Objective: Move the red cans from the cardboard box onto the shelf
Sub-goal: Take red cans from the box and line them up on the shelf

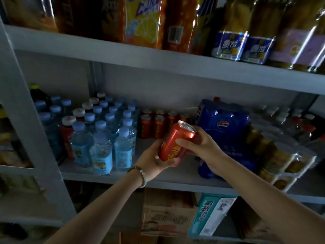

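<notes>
A red can [177, 138] with yellow lettering is tilted, its silver top pointing up and right, in front of the middle shelf [175, 175]. My left hand [154, 162] cups its lower end from below. My right hand [198, 145] grips its upper side, and a second red can looks partly hidden behind those fingers. Several red cans [153, 125] stand upright in rows at the back of the shelf, just behind the held can. A cardboard box [167, 212] sits on the shelf below, under my forearms.
Blue-capped water bottles [102, 138] fill the shelf left of the cans. A blue Pepsi pack [225, 131] stands to the right, then wrapped jars [281, 155]. Large drink bottles [146, 22] line the upper shelf. A grey upright post [26, 120] is at left.
</notes>
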Demonstrator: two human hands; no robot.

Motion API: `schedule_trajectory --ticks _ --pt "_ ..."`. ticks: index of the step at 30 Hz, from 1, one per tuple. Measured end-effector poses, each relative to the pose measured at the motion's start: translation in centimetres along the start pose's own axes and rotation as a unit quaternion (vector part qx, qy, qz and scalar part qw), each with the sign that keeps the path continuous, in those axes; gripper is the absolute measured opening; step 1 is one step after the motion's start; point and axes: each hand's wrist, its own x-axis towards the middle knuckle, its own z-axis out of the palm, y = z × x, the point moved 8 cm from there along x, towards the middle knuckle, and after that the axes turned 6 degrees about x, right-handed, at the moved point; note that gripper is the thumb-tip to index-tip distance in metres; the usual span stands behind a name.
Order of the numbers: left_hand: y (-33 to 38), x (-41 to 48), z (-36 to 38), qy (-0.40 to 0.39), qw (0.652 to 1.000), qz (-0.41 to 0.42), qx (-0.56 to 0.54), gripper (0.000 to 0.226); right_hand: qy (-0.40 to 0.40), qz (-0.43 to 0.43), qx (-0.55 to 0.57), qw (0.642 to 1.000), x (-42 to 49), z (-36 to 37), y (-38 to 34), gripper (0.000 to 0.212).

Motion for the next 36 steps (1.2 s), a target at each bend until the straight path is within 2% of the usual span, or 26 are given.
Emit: schedule_trajectory --ticks 2,3,5,7,9,12,17,22,32,36 --pt "-2.4 1.7 0.8 0.009 0.999 -0.026 0.035 0.083 0.008 0.004 -0.015 1.0 2.4 -0.4 1.8 0.084" --pt "-4.0 2.5 1.1 0.013 0.997 -0.048 0.059 0.087 0.017 0.003 -0.029 0.999 3.7 -0.6 2.9 0.076" --pt "-8.5 3.4 1.3 0.026 0.981 -0.15 0.117 0.086 0.032 0.007 -0.059 0.998 6.1 -0.9 5.4 0.063" --pt "-12.3 4.1 0.9 0.048 0.96 -0.217 0.17 0.081 0.047 0.027 -0.055 0.997 8.4 -1.4 8.2 0.068" --pt "-14.2 5.1 0.6 0.075 0.958 -0.208 0.185 0.072 0.051 0.035 -0.025 0.998 10.5 -1.7 10.4 0.068" --pt "-15.1 7.0 1.4 0.079 0.952 -0.151 0.255 0.063 0.052 0.029 -0.021 0.998 13.4 -2.0 12.4 0.068" --pt "-16.6 9.1 3.0 0.034 0.9 -0.124 0.416 0.062 0.057 0.018 -0.044 0.997 17.6 -2.2 13.8 0.074" --pt "-17.1 9.2 3.2 0.021 0.889 -0.128 0.438 0.064 0.053 0.004 -0.042 0.998 20.6 -2.2 13.5 0.071" --pt "-17.1 9.2 3.4 0.02 0.891 -0.134 0.433 0.065 0.025 0.019 -0.025 0.999 23.7 -2.3 13.5 0.072" --pt "-17.2 9.1 3.4 0.023 0.892 -0.135 0.431 0.066 0.038 0.017 -0.017 0.999 24.4 -2.4 13.5 0.076"
